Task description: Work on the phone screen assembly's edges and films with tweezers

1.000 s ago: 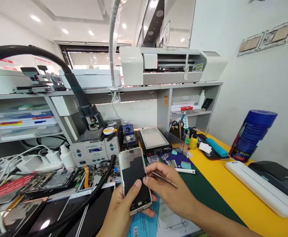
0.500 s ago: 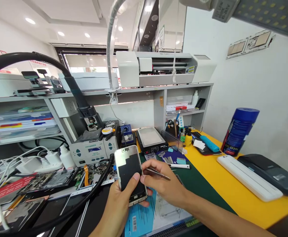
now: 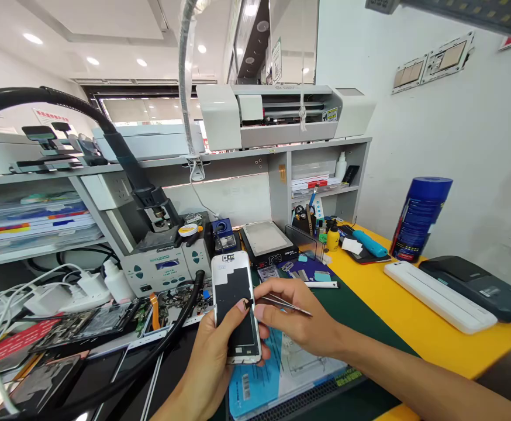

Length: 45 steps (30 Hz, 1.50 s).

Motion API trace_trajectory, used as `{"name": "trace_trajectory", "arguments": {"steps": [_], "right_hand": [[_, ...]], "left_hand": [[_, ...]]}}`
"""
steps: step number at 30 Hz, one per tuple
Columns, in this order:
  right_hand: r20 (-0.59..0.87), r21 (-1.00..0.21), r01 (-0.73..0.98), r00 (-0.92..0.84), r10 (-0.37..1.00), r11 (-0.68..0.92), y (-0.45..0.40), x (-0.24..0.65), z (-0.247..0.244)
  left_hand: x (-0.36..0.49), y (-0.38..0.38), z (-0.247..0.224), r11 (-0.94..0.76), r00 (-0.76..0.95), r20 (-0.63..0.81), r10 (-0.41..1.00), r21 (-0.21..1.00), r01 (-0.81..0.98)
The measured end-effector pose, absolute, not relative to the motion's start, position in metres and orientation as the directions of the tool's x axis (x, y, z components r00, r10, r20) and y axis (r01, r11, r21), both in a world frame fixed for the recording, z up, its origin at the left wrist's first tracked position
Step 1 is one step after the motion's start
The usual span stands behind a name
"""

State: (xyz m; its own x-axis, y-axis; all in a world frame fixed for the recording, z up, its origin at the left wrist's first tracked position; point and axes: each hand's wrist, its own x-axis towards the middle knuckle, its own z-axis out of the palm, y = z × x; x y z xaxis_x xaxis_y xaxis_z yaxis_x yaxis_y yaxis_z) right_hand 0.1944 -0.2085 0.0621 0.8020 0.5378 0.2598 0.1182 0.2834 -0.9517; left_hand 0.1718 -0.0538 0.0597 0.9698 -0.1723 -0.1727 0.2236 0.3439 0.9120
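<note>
A white-framed phone part (image 3: 234, 286) with a black sheet on its inner face stands tilted toward me. My left hand (image 3: 214, 351) is wrapped round its lower half, thumb on the black sheet and fingertips showing at the right edge. Metal tweezers (image 3: 288, 304) are pinched in my right hand (image 3: 293, 318), close beside the phone part's right edge. A small dark piece (image 3: 248, 303) shows between the left thumb tip and the tweezers' end. Below both hands lies a blue and white printed sheet (image 3: 259, 377) on the green mat (image 3: 356, 316).
A grey rework station (image 3: 168, 266) and circuit boards (image 3: 93, 327) are at the left, crossed by a thick black hose (image 3: 163, 345). Behind the hands sits a flat heating plate (image 3: 266, 240). A blue can (image 3: 422, 219) and a white device (image 3: 439, 295) stand on the yellow surface at right.
The view has shifted a little. The phone part now faces the camera more directly, and a small dark piece shows at the left thumb tip. Both hands keep their holds.
</note>
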Motion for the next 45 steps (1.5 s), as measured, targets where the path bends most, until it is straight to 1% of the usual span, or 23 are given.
{"name": "trace_trajectory", "arguments": {"steps": [4,8,14,16,18,20,22,24,27,28,29,31,33,34,35,38,40,42,45], "right_hand": [[0.278,-0.954,0.168,0.804,0.526,0.247,-0.210,0.194,0.064],[0.319,-0.947,0.257,0.824,0.469,0.192,-0.211,0.194,0.065],[0.331,-0.943,0.303,0.841,0.428,0.135,-0.211,0.194,0.066],[0.348,-0.937,0.329,0.861,0.370,0.117,-0.212,0.195,0.068],[0.382,-0.924,0.368,0.883,0.272,0.103,-0.214,0.197,0.070],[0.427,-0.904,0.417,0.890,0.159,0.095,-0.216,0.198,0.074],[0.468,-0.883,0.460,0.879,0.093,0.097,-0.220,0.197,0.080],[0.498,-0.866,0.489,0.863,0.088,0.106,-0.224,0.195,0.084],[0.538,-0.842,0.534,0.831,0.141,0.067,-0.229,0.190,0.085],[0.575,-0.815,0.578,0.803,0.155,0.026,-0.229,0.188,0.084],[0.633,-0.763,0.646,0.755,0.169,-0.029,-0.229,0.186,0.083],[0.782,-0.577,0.805,0.593,0.193,-0.136,-0.228,0.182,0.082],[0.888,-0.379,0.903,0.416,0.194,-0.203,-0.224,0.178,0.083],[0.912,-0.317,0.924,0.359,0.198,-0.214,-0.222,0.176,0.084],[0.922,-0.289,0.933,0.332,0.201,-0.214,-0.220,0.175,0.086],[0.920,-0.296,0.938,0.330,0.211,-0.180,-0.217,0.173,0.089],[0.910,-0.333,0.931,0.358,0.209,-0.149,-0.216,0.174,0.090],[0.884,-0.398,0.910,0.415,0.218,-0.116,-0.217,0.174,0.090],[0.808,-0.535,0.841,0.537,0.244,-0.080,-0.217,0.175,0.087]], "left_hand": [[0.172,-0.056,0.061,0.336,0.981,-0.154,-0.119,0.923,0.186],[0.173,-0.058,0.060,0.330,0.990,-0.124,-0.066,0.934,0.139],[0.170,-0.060,0.060,0.335,0.993,-0.080,-0.082,0.937,0.103],[0.169,-0.059,0.062,0.337,0.994,-0.059,-0.095,0.937,0.088],[0.169,-0.056,0.064,0.325,0.995,-0.039,-0.090,0.943,0.066],[0.172,-0.052,0.064,0.309,0.998,-0.011,-0.063,0.951,0.030],[0.176,-0.048,0.063,0.300,1.000,0.016,-0.020,0.954,-0.009],[0.179,-0.047,0.061,0.296,1.000,0.019,0.009,0.955,-0.021],[0.177,-0.050,0.060,0.315,0.999,-0.022,0.028,0.949,0.012],[0.176,-0.051,0.061,0.327,0.999,-0.037,0.036,0.945,0.023],[0.175,-0.052,0.061,0.340,0.998,-0.050,0.044,0.940,0.032],[0.172,-0.053,0.062,0.365,0.997,-0.057,0.054,0.930,0.034],[0.171,-0.052,0.063,0.386,0.998,-0.045,0.046,0.922,0.024],[0.172,-0.051,0.063,0.395,0.998,-0.039,0.041,0.918,0.020],[0.173,-0.050,0.063,0.403,0.999,-0.034,0.036,0.915,0.016],[0.176,-0.048,0.061,0.420,0.998,-0.052,0.023,0.907,0.037],[0.177,-0.047,0.059,0.421,0.997,-0.069,0.031,0.906,0.049],[0.177,-0.048,0.057,0.404,0.996,-0.080,0.046,0.913,0.055],[0.175,-0.050,0.056,0.372,0.994,-0.091,0.055,0.926,0.064]]}}
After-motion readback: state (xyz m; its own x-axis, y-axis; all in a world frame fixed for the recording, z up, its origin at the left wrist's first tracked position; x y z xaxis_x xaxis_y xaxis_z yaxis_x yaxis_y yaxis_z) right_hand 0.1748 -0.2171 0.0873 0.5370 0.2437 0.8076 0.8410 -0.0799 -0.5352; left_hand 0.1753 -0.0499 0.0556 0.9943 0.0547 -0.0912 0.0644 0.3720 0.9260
